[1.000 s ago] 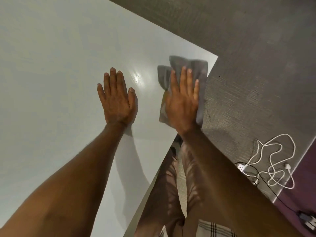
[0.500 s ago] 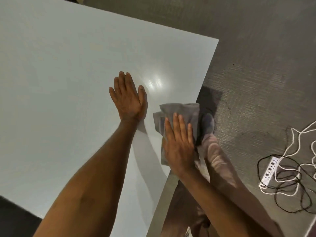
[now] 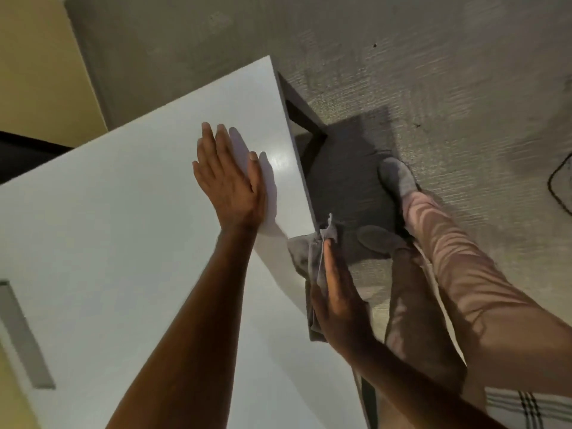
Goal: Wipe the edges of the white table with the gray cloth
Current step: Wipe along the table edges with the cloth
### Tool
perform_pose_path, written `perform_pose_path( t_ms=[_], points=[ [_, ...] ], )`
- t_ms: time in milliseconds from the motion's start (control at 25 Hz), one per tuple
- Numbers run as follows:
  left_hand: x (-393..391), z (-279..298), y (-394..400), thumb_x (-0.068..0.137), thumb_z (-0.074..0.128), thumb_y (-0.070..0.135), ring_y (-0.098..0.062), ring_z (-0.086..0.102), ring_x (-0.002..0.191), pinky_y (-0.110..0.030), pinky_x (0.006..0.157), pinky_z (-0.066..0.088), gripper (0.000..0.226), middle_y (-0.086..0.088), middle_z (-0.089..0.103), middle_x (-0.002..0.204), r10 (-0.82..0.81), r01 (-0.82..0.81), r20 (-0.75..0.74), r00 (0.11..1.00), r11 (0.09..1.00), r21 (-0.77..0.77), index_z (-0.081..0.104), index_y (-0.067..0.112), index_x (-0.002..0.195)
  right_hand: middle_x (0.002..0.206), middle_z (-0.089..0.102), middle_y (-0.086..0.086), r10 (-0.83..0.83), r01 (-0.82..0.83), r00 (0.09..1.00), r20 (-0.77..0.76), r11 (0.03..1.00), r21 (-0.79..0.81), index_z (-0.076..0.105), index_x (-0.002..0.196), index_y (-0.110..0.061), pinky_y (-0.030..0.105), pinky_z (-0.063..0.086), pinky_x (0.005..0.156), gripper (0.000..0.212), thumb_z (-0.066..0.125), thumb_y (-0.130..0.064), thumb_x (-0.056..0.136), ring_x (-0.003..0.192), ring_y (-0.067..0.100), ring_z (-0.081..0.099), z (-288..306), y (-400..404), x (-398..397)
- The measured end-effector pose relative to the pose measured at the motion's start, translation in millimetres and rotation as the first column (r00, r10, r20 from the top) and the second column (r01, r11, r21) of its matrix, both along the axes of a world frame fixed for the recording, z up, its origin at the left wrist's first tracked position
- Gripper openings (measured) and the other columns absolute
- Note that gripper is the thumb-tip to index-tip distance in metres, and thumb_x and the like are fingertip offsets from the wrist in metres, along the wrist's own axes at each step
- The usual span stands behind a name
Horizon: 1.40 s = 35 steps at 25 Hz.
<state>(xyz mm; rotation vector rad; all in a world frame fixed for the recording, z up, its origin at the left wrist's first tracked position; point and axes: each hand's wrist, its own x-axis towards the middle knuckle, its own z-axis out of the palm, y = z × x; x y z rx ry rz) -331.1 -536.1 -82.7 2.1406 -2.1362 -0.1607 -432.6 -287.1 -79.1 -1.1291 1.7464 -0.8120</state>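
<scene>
At the table's right edge: right hand (image 3: 337, 301), fingers together and flat, pressing the gray cloth (image 3: 312, 258) against the edge of the white table (image 3: 123, 243); cloth draped over the rim. Left hand (image 3: 230, 184), open and flat, holding nothing, rests on the tabletop further in. Risk: with no pinch on it, the cloth may bunch or slip off towards the floor (image 3: 433, 88).

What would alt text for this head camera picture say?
A person's right hand presses a gray cloth against the side edge of a white table, while the left hand rests flat on top. Below are gray carpet and socked feet.
</scene>
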Motion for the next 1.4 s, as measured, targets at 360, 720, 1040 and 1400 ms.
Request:
perform_pose_path(
  t_ms=[360, 720, 1040, 1400],
  points=[
    [-7, -11, -8, 0.106, 0.016, 0.058, -0.022, 0.015, 0.163, -0.05, 0.132, 0.014, 0.072, -0.002, 0.019, 0.176, -0.048, 0.047, 0.045, 0.998, 0.999, 0.01, 0.024, 0.018, 0.166, 0.17, 0.031, 0.012, -0.029, 0.029, 0.999, -0.022, 1.0, -0.012, 0.018, 0.165, -0.012, 0.048, 0.05, 0.112, 0.063, 0.033, -0.043, 0.113, 0.154, 0.027, 0.038, -8, -38, -1],
    [-8, -6, -7, 0.107, 0.025, 0.044, -0.024, 0.015, 0.163, -0.051, 0.13, 0.018, 0.066, -0.006, 0.021, 0.175, -0.055, 0.054, 0.05, 0.997, 0.998, 0.023, 0.026, 0.012, 0.165, 0.174, 0.016, 0.014, -0.006, 0.005, 1.0, -0.006, 0.999, -0.046, 0.012, 0.167, -0.011, 0.042, 0.046, 0.117, 0.07, 0.039, -0.036, 0.108, 0.159, 0.028, 0.026, -12, -164, -20],
    [-10, -4, -7, 0.107, 0.026, 0.044, -0.024, 0.012, 0.164, -0.052, 0.13, 0.016, 0.066, -0.006, 0.017, 0.176, -0.048, 0.046, 0.023, 0.999, 0.998, 0.051, 0.024, 0.013, 0.166, 0.174, 0.01, 0.021, -0.029, 0.031, 0.999, 0.021, 0.993, -0.118, 0.015, 0.166, -0.007, 0.034, 0.048, 0.113, 0.072, 0.044, -0.033, 0.106, 0.156, 0.035, 0.032, -20, -273, -31],
    [-10, -3, -9, 0.107, 0.023, 0.045, -0.025, 0.017, 0.163, -0.053, 0.129, 0.018, 0.066, -0.006, 0.021, 0.175, -0.032, 0.03, 0.05, 0.998, 0.999, 0.042, 0.026, 0.014, 0.165, 0.173, 0.013, 0.021, -0.02, 0.026, 0.998, 0.052, 0.993, -0.119, 0.017, 0.166, -0.011, 0.027, 0.057, 0.093, 0.067, 0.048, -0.02, 0.107, 0.152, 0.034, 0.04, -34, -388, -43]
  ],
)
